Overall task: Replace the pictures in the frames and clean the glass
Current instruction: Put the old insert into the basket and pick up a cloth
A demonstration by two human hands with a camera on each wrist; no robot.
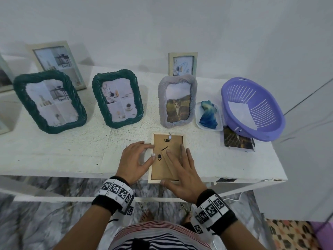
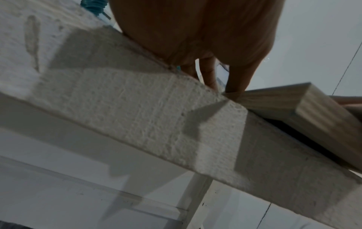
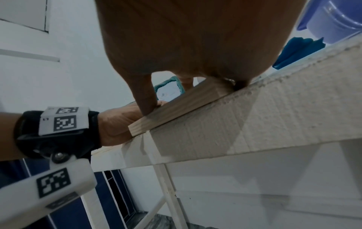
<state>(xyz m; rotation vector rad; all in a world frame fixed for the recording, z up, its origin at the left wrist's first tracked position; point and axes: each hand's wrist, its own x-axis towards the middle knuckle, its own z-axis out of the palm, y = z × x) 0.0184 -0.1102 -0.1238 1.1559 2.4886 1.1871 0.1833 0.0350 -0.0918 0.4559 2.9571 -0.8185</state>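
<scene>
Both hands lie on a small wooden frame [image 1: 166, 157] that rests face down at the front edge of the white desk [image 1: 63, 150]. Its brown back faces up. Left hand [image 1: 134, 162] sits at the frame's left side, with straight, relaxed fingers [image 1: 146, 146] touching the left rail and the back near a small black clip [image 1: 159, 157]. Right hand [image 1: 185, 175] lies flat on the back with fingers spread, thumb on the frame's front rail; it grips nothing.

Behind the frame stands a grey frame [image 1: 177, 101] with a cat picture. Left of the grey frame stand two green frames [image 1: 118, 98] [image 1: 49, 100]. Right of the grey frame is a white tray [image 1: 219, 120] with a blue cloth [image 1: 209, 114], then a purple basket [image 1: 252, 107] with paper inside. Dark photos [image 1: 237, 140] lie just in front of the basket, partly under it. Two pale frames [image 1: 182, 64] [image 1: 55, 60] lean at the wall.
</scene>
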